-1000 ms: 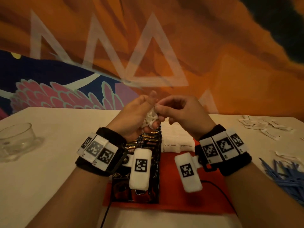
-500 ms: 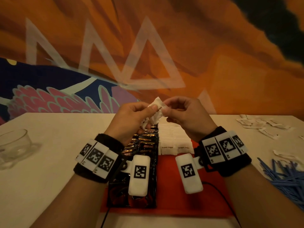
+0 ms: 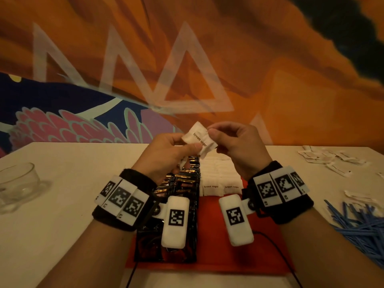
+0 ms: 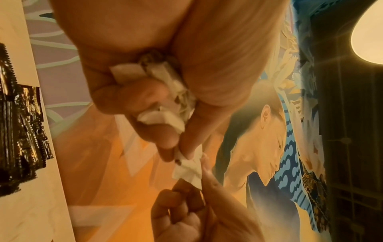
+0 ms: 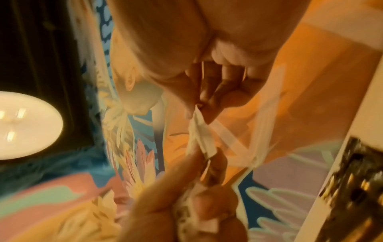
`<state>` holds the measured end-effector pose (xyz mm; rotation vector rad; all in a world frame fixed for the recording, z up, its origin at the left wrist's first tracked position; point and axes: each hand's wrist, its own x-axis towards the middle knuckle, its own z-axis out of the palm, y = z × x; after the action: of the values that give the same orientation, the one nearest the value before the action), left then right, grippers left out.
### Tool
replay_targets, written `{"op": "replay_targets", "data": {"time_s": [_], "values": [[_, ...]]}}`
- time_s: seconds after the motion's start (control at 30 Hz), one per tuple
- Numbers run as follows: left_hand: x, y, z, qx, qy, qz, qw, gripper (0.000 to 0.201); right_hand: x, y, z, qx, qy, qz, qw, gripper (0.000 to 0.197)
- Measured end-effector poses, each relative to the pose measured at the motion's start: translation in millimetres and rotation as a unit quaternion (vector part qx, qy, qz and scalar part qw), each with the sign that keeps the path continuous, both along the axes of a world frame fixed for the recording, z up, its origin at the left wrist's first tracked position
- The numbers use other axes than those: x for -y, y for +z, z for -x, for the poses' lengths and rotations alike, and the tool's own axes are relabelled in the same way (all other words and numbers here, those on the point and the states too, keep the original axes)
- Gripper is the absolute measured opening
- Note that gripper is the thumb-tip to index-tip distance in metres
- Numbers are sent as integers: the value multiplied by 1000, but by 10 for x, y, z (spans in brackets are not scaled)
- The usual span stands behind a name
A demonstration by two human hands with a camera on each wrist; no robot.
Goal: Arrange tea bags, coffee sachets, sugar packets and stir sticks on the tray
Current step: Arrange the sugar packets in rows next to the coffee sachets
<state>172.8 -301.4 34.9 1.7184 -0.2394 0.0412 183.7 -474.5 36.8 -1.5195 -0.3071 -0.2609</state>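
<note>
Since the earlier frame you have drawn one brown sugar packet (image 3: pixel 199 140) out flat between both hands, where before it sat crumpled. Nearest you lies the red tray (image 3: pixel 218 235), coffee sachets (image 3: pixel 182 183) stacked along its left side and sugar packets (image 3: pixel 220 177) at its far middle. Above them your left hand (image 3: pixel 166 154) pinches the packet's lower edge while gripping further white packets (image 4: pixel 165 117), and your right hand (image 3: pixel 239 146) pinches its upper right corner.
</note>
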Motion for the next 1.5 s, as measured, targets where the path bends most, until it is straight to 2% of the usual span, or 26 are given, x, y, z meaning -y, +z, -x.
{"op": "replay_targets", "data": {"time_s": [0.1,0.2,0.3,0.43,0.5,0.7,0.8,0.9,1.03,1.13,1.27,1.37,1.5], "values": [[-1,8,14,-1,-8,-24,1000,18,11,14,28,45,0,114,993,12],[-2,22,22,7,12,4,1000,16,4,16,19,76,-27,150,985,9],[16,18,23,27,33,35,998,7,-5,-10,4,89,-67,128,985,6],[14,17,14,30,37,78,996,7,-34,-36,32,18,12,41,999,9],[14,16,13,31,36,72,996,7,-32,-34,36,12,27,6,1000,7],[37,28,22,31,44,87,995,4,-39,-45,25,14,-37,-61,997,6],[50,17,18,34,56,105,992,2,-46,-40,43,-26,-10,-73,997,16],[82,0,20,27,53,116,991,6,-34,-47,74,-51,30,-17,998,23],[101,0,33,31,87,93,991,15,15,-32,79,-39,22,38,998,22],[123,5,30,52,117,79,989,20,92,-1,94,-42,21,54,997,13],[81,12,3,48,137,52,988,23,291,-22,35,-83,-4,64,994,19],[25,21,-14,36,132,56,989,27,488,-146,-63,-152,-21,146,977,17],[24,45,7,37,118,61,990,28,653,-354,-145,-231,0,288,929,13]]}}
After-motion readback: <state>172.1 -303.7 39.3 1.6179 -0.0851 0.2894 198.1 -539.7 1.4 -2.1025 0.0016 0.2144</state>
